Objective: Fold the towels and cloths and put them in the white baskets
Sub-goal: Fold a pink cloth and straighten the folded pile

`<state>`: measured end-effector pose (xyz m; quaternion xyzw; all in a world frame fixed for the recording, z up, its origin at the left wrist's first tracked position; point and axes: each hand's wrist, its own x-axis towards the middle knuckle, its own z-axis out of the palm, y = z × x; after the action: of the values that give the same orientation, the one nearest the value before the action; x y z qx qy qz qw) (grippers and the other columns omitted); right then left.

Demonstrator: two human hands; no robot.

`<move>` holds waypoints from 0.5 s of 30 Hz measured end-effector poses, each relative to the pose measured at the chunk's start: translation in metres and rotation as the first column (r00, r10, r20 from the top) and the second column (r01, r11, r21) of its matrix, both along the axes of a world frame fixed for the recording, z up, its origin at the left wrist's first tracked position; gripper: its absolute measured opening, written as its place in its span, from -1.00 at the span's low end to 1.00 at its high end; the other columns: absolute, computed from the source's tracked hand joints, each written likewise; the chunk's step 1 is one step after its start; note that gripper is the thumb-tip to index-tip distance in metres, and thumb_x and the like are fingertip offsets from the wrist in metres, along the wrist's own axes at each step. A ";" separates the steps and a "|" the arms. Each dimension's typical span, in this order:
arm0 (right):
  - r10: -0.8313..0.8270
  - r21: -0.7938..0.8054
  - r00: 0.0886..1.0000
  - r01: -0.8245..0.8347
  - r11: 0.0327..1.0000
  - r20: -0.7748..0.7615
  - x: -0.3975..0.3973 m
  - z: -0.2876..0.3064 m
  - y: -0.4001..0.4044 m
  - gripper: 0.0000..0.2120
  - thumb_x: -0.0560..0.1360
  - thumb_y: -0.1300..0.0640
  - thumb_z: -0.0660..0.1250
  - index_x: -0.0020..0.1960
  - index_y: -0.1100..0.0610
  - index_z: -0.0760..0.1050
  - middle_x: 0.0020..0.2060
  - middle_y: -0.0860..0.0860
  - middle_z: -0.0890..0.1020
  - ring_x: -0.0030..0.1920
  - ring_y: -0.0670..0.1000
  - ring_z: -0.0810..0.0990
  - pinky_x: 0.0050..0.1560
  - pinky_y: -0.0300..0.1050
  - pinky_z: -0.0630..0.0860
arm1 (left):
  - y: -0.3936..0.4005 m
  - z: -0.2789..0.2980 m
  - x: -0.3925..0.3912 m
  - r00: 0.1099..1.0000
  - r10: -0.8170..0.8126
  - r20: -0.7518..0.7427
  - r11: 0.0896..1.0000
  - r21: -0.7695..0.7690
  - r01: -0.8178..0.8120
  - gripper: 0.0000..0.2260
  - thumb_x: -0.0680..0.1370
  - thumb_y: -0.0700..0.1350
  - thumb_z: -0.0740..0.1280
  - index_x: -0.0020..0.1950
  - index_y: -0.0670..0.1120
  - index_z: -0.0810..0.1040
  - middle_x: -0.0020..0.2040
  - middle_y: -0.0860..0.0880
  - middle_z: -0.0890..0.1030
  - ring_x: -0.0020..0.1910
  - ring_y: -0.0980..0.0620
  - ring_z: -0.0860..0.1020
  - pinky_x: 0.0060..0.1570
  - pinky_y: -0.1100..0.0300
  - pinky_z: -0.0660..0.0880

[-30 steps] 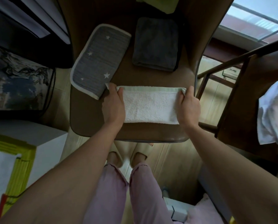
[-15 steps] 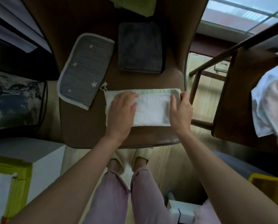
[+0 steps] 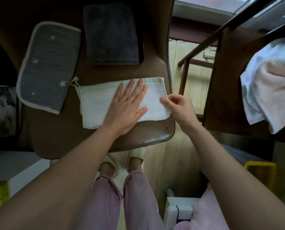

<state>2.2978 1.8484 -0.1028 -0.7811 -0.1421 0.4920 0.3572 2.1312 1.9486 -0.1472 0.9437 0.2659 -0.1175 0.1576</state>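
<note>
The left hand (image 3: 127, 105) lies flat, fingers straight, hiding the middle of the nubby white towel (image 3: 95, 107) (frame centre, on the brown seat (image 3: 58, 138)); the right hand (image 3: 180, 107), fingers curled, touches its right edge.

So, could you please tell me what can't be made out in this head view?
- White towel: its middle lies under the flat left hand.
- Right hand: fingertips at the towel's right edge; whether they pinch it is unclear.
- Dark grey towel: top cut off by the frame edge.
- White baskets: none identifiable.
</note>
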 end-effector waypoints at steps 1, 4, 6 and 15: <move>0.025 -0.009 1.000 -0.025 1.000 -0.011 0.006 -0.001 -0.001 -0.80 0.53 0.07 0.38 -0.06 0.22 0.61 -0.13 0.14 0.66 -0.11 0.10 0.67 -0.12 0.01 0.62 | -0.001 -0.001 0.000 1.000 -0.005 0.004 1.000 0.001 0.005 -0.40 0.61 0.23 -0.19 0.56 0.00 -0.28 0.58 -0.02 -0.24 0.55 0.01 -0.26 0.50 -0.01 -0.27; 0.109 0.001 0.993 -0.109 0.994 -0.045 0.016 0.000 -0.001 -0.86 0.53 0.09 0.37 -0.11 0.16 0.61 -0.18 0.04 0.65 -0.17 -0.05 0.65 -0.22 -0.20 0.57 | -0.002 -0.002 0.000 1.000 -0.013 0.015 1.000 0.007 0.013 -0.39 0.61 0.23 -0.17 0.57 -0.01 -0.25 0.59 -0.03 -0.21 0.55 0.00 -0.24 0.50 -0.03 -0.25; 0.180 -0.007 0.984 -0.180 0.984 0.002 0.019 -0.001 0.001 -0.85 0.55 0.07 0.35 -0.14 0.13 0.59 -0.22 0.00 0.63 -0.18 -0.07 0.64 -0.24 -0.22 0.55 | -0.001 -0.004 0.002 1.000 -0.018 0.013 1.000 0.010 0.018 -0.39 0.61 0.24 -0.16 0.57 -0.01 -0.25 0.59 -0.03 -0.20 0.56 -0.01 -0.24 0.50 -0.03 -0.25; 0.386 -0.118 0.372 -0.574 0.810 0.844 -0.017 -0.014 -0.009 -0.55 0.67 0.02 0.04 0.50 0.18 0.26 0.49 0.10 0.29 0.51 0.08 0.22 0.50 0.00 0.14 | -0.002 -0.003 0.002 0.999 -0.047 0.022 0.998 0.033 0.046 -0.39 0.62 0.23 -0.16 0.57 -0.03 -0.22 0.59 -0.05 -0.18 0.56 -0.03 -0.22 0.51 -0.05 -0.22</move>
<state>2.2804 1.8390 -0.1167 -0.8012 -0.5640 0.1210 0.1589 2.1331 1.9467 -0.1503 0.9534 0.2440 -0.1061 0.1424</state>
